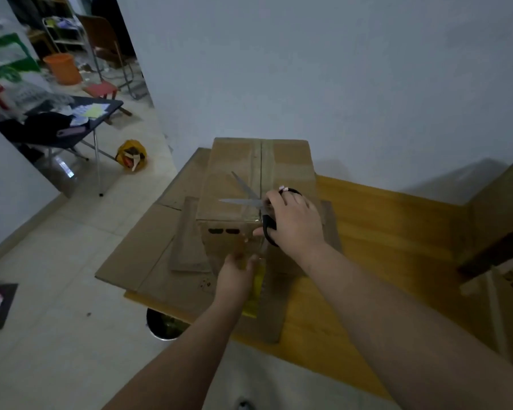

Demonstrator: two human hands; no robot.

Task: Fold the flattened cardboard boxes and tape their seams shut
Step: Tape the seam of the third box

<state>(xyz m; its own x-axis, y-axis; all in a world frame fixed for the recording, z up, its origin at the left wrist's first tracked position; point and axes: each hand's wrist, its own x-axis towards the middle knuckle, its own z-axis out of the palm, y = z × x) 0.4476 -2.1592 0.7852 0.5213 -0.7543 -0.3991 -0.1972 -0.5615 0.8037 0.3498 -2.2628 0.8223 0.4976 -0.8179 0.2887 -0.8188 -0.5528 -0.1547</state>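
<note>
A folded cardboard box (234, 167) stands on flattened cardboard sheets (139, 250) on a yellow wooden table (382, 232). A strip of tape runs along the box's top centre seam (261, 164) and down its near face. My right hand (296, 223) rests on the box's near top edge, shut on black-handled scissors (249, 196) whose blades are spread apart and point left. My left hand (237, 276) is below the box's near face, gripping a yellowish tape roll (256, 288) that is partly hidden by the fingers.
Another cardboard box (498, 220) stands at the table's right end. A metal bin (163, 324) sits on the floor under the table's near corner. A dark folding table (71, 122) with clutter, a yellow bag (131, 155) and an orange bucket (61, 68) lie to the left.
</note>
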